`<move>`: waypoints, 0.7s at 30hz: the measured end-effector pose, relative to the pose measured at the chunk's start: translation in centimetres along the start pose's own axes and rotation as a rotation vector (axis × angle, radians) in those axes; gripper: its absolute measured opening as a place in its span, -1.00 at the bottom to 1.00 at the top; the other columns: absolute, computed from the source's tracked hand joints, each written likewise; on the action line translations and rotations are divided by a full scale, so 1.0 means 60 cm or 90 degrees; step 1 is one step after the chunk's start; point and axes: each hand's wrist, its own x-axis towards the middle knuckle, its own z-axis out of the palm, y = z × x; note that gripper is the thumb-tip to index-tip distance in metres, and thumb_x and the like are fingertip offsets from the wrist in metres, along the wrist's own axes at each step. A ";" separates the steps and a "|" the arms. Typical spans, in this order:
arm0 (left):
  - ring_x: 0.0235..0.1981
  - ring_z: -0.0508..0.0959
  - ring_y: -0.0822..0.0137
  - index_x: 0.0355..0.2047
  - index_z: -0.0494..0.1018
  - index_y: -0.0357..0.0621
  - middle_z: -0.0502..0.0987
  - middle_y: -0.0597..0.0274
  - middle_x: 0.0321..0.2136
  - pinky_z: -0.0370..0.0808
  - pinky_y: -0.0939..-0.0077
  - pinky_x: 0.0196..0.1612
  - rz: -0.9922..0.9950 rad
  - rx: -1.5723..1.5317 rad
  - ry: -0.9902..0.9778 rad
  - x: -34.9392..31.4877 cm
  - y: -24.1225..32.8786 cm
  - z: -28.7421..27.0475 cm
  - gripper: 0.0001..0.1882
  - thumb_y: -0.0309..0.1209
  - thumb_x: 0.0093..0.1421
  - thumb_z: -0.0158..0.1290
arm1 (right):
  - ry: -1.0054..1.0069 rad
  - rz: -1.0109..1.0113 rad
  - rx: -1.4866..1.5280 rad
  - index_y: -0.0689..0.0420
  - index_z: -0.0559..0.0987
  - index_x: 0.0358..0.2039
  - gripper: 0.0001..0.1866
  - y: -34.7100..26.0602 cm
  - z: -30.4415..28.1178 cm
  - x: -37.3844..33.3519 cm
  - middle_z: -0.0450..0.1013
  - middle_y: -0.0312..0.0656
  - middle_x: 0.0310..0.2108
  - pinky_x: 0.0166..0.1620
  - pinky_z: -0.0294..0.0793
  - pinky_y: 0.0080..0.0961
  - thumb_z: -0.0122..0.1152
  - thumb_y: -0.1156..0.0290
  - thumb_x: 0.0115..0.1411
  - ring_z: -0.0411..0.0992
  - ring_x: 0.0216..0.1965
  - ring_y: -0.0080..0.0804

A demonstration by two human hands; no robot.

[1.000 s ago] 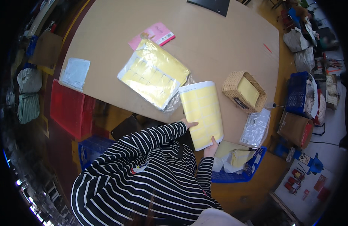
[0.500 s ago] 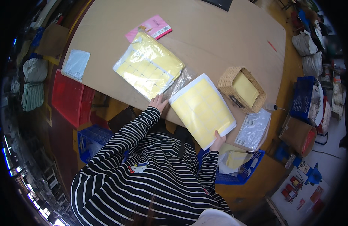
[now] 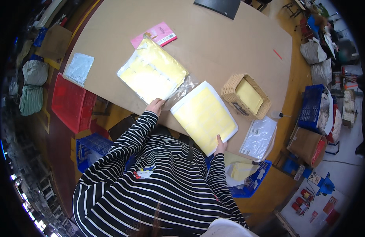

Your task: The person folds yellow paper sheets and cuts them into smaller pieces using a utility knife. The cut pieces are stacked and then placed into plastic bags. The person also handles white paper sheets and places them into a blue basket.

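A stack of yellow sheets point(image 3: 206, 118) with white edges lies slanted over the table's near edge. My right hand point(image 3: 220, 146) grips its lower right corner, thumb on top and the other fingers hidden underneath. To the left rests a clear plastic bag point(image 3: 155, 71) holding more yellow sheets, with its loose transparent end reaching toward the stack. At the bag's near corner, my left hand point(image 3: 155, 106) has its fingers closed on the plastic. A pink packet point(image 3: 160, 33) lies partly under the bag's far end.
On the right stand a wicker basket point(image 3: 230, 93) with yellow paper and a clear-wrapped white pack point(image 3: 258, 136). A silvery packet point(image 3: 79, 68) lies at the table's left edge. Below the table are a red crate point(image 3: 70, 104) and blue crates point(image 3: 253, 191). A red pen-like stick point(image 3: 277, 54) lies far right.
My left hand has shifted slightly left, from beside the yellow stack to the plastic bag's near corner. My right hand still grips the stack. The whole view has shifted a little.
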 end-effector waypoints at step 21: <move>-0.30 0.52 0.22 -0.06 0.45 -0.09 0.51 0.09 -0.29 0.50 0.37 -0.21 -0.204 -0.247 -0.174 0.095 0.080 0.172 -0.65 -0.29 0.14 0.04 | -0.072 -0.068 0.038 0.34 0.33 0.07 -0.54 -0.048 0.010 -0.038 0.39 -0.08 0.00 0.01 0.35 -0.43 0.13 0.42 0.20 0.38 -0.03 -0.29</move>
